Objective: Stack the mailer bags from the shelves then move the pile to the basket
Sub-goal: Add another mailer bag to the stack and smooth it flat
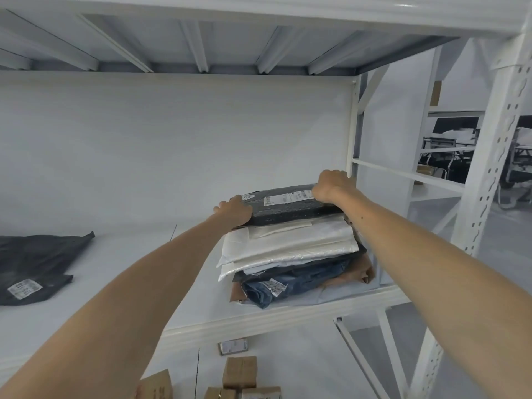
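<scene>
Here, both arms reach up to the white shelf (115, 283). We note the left hand (234, 210) clenched over the left end of a black mailer bag (290, 210), fingers curled over its edge. The right hand (331, 187) grasps the far right corner of the same bag, knuckles up, beside a white printed label on the bag's top face.

That bag sits on top of the pile (288, 254), which rests at the right end of the shelf, near the front edge. Below it, in order: white bags (288, 240), then a dark blue bag (302, 280) with a crumpled label, with a brown bag (357, 272) showing at the bottom right. Whether the top bag touches the white ones along its whole length, we cannot tell.

A second black bag (37, 266), labelled, lies flat at the left end of the shelf, well apart from the pile.

Below the shelf, cardboard boxes (240, 371) stand on a lower level. A perforated white upright (495, 156) frames the right side.
</scene>
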